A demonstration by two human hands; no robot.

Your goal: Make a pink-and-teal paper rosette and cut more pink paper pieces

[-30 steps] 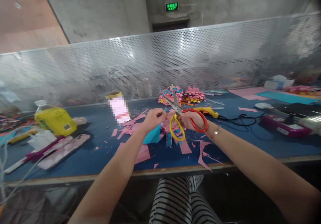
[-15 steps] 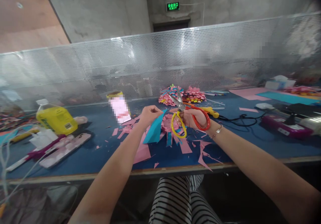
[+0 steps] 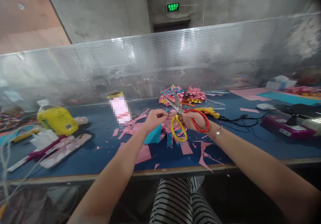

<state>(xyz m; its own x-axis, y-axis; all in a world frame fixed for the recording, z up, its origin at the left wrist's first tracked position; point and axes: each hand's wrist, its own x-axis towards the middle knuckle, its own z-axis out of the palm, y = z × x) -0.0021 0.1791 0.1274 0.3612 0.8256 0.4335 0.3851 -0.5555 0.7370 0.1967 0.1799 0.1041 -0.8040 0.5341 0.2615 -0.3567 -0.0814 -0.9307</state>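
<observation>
My right hand (image 3: 193,119) grips a pair of scissors (image 3: 178,108) with one red and one yellow handle loop. Their blades point up and away, parted. Close beside it, my left hand (image 3: 155,119) is closed in a pinch, its fingertips near the right fingers; what lies between them is too small to make out. A piece of blue paper (image 3: 153,135) shows just below my left hand, partly covered by it. Under and between both hands is a pink paper flower (image 3: 167,125) with blue strips, partly hidden by the hands and scissors.
Pink paper scraps (image 3: 205,153) litter the blue table (image 3: 105,157). Behind are finished-looking paper pompoms (image 3: 194,94), a yellow glue gun (image 3: 208,112) and a perforated metal screen (image 3: 150,63). A bottle of yellow liquid (image 3: 59,120) and a phone (image 3: 66,150) sit left.
My left hand has moved slightly right, closer to my right hand. The blue paper, earlier upright at its fingertips, now shows lower, beneath the hand. The scissors have tilted a little to the left.
</observation>
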